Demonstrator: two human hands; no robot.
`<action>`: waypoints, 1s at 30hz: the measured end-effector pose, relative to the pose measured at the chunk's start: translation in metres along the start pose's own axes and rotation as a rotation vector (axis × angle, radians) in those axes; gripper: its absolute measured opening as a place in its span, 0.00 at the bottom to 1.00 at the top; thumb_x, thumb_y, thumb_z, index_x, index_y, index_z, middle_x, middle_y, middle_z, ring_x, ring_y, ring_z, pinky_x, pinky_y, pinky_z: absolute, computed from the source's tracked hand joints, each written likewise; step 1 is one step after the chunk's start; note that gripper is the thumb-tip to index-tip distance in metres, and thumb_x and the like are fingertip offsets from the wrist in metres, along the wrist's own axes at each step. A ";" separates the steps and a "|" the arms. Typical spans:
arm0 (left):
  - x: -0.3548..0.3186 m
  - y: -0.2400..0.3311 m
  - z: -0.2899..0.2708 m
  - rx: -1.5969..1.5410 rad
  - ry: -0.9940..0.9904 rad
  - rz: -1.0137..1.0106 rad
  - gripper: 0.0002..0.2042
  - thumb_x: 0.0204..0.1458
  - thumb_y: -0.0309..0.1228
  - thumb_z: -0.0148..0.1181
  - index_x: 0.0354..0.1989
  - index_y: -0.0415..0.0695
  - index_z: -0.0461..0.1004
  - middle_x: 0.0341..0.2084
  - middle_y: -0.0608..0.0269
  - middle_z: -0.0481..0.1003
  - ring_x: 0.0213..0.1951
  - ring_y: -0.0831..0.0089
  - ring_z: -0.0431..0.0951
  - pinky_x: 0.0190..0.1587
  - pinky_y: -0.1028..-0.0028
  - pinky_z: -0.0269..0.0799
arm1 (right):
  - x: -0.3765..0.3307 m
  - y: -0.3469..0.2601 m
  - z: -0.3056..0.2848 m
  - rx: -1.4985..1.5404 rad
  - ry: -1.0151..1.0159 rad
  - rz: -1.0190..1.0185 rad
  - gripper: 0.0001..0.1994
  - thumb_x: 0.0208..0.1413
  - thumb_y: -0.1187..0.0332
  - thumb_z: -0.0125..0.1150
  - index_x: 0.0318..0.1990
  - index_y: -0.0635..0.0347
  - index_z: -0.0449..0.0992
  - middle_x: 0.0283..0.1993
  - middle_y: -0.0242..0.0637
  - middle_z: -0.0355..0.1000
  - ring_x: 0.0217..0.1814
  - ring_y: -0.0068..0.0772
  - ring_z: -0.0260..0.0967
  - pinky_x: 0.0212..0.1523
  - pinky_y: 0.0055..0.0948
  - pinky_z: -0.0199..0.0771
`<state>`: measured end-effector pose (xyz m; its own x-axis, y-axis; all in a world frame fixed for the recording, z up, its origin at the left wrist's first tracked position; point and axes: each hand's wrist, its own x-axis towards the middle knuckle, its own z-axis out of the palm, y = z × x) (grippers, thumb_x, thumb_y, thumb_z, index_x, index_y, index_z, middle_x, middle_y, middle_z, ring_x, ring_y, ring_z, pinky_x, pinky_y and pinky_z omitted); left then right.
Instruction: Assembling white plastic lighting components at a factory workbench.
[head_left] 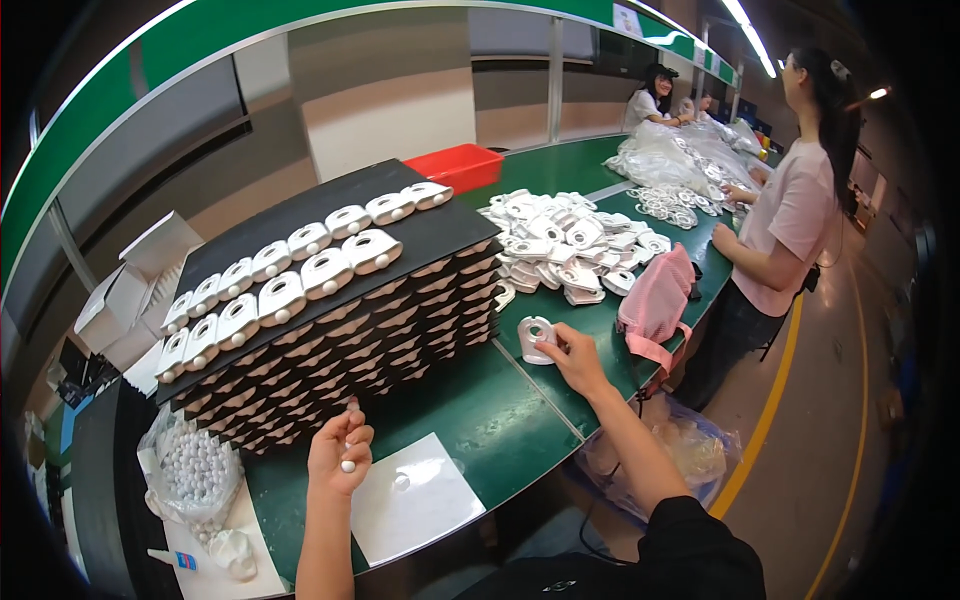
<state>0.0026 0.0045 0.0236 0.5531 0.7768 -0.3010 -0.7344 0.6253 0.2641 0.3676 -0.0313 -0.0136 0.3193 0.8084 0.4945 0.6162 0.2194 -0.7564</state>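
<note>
My right hand (pixel 582 364) pinches a white plastic part (pixel 531 352) by its right edge, holding it over the green table. The part has a rounded outline and a round hole. Lower down, my left hand (pixel 338 455) is palm up with its fingers curled. One small white ball (pixel 348 466) rests in that palm, and another small pale piece, probably a ball too, sits at the fingertips. Beside the left hand rises a tall stack of black sheets (pixel 330 335) layered with white parts. Two rows of white parts (pixel 280 292), each with a ball at its front, lie on top.
A heap of white parts (pixel 575 245) lies beyond my right hand, with a pink bag (pixel 655 300) beside it. At the lower left are a bag of white balls (pixel 198 475) and a small tube (pixel 178 559). A white sheet (pixel 415 500) lies in front. A co-worker (pixel 800 200) stands at right.
</note>
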 end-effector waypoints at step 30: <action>-0.005 -0.003 -0.011 0.148 0.030 0.119 0.12 0.48 0.29 0.52 0.41 0.41 0.68 0.28 0.64 0.71 0.17 0.83 0.57 0.10 0.87 0.48 | -0.094 -0.127 0.103 0.368 -0.667 0.023 0.07 0.52 0.77 0.51 0.39 0.65 0.66 0.32 0.32 0.69 0.31 0.17 0.64 0.33 0.16 0.64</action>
<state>-0.0024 -0.0018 0.0140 0.4525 0.8446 -0.2863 -0.7267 0.5353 0.4305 0.1850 -0.0788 -0.0076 -0.2457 0.9480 0.2023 0.2973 0.2723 -0.9151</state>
